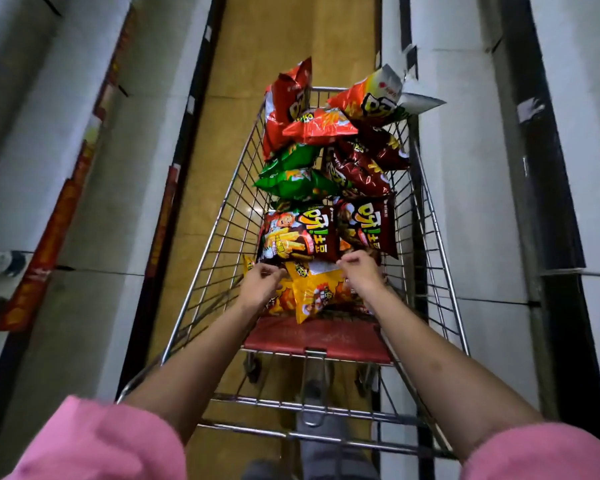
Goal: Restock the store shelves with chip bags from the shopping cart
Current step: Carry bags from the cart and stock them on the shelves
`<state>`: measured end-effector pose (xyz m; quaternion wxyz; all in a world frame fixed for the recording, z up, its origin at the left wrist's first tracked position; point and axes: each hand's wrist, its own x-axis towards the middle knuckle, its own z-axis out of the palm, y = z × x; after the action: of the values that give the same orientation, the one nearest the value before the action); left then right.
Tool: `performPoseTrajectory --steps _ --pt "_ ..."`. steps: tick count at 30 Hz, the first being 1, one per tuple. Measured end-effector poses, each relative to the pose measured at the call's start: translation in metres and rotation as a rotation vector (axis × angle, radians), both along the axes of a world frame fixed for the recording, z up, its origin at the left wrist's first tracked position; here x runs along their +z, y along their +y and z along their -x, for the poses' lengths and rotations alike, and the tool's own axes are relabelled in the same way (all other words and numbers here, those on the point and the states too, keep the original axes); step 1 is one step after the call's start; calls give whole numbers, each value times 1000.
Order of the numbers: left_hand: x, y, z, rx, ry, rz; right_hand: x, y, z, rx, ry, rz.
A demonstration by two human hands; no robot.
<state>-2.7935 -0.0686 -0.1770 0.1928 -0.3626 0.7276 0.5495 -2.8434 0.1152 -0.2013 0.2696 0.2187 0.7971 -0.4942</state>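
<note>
Grey store shelves (465,209) wall you in on both sides of a narrow aisle with a tan floor (291,36), and red-orange price strips (49,244) run along the shelf edges on your left. Your wire shopping cart (222,244) stands straight ahead, loaded with chip bags.

Your left hand (258,284) reaches into the near end of the cart, fingers loosely curled just above the yellow chip bags (316,292); whether it actually grips one, you cannot tell from this view. Your right hand (359,271) is beside it, fingers curled at the top edge of the same yellow bags, apparently pinching the packaging, though the contact is partly hidden.

Just beyond your hands lie two dark red chip bags (302,237) side by side, face up. Past them sit green chip bags (295,181) on the left and maroon chip bags (361,168) on the right. At the far end, orange-red chip bags (288,105) stand piled high, one (371,98) tilted over the cart's right rim against the shelf.

A red child-seat flap (319,337) lies flat below your forearms, and pink sleeves (101,441) cover your upper arms.
</note>
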Motion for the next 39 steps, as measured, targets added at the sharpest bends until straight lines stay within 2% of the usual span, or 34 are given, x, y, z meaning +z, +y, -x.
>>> performPoseTrajectory --steps 3,9,13,16,18,20,24,27,30,34,36,39 --pt "-8 -4 -3 46 -14 -32 -20 -5 7 45 -23 -63" --pt "-9 -19 2 86 -13 -23 -43 -27 26 -208 -218 280" --pt "-2 -22 12 -99 61 130 -40 -37 30 -288 -166 324" --pt "13 -25 23 -268 78 267 -27 -30 30 -233 -175 402" --pt "24 -28 31 -336 100 293 -13 -22 29 -132 -221 420" --pt "37 -26 37 -394 61 239 -5 -14 28 -39 -266 432" --pt "46 -23 40 -347 -74 -96 -1 -7 22 40 -343 542" --pt "34 -33 33 -277 -110 -198 1 -5 18 -66 -311 587" --pt "24 -39 24 -190 -121 -199 -4 -1 13 -133 -264 457" --pt "20 -45 14 -58 -115 -264 -24 -2 5 32 -188 119" --pt "15 -50 12 -24 -118 -277 -34 -6 4 186 -102 -69" --pt "6 -54 8 -3 -164 -322 -42 -14 -1 564 -5 -284"
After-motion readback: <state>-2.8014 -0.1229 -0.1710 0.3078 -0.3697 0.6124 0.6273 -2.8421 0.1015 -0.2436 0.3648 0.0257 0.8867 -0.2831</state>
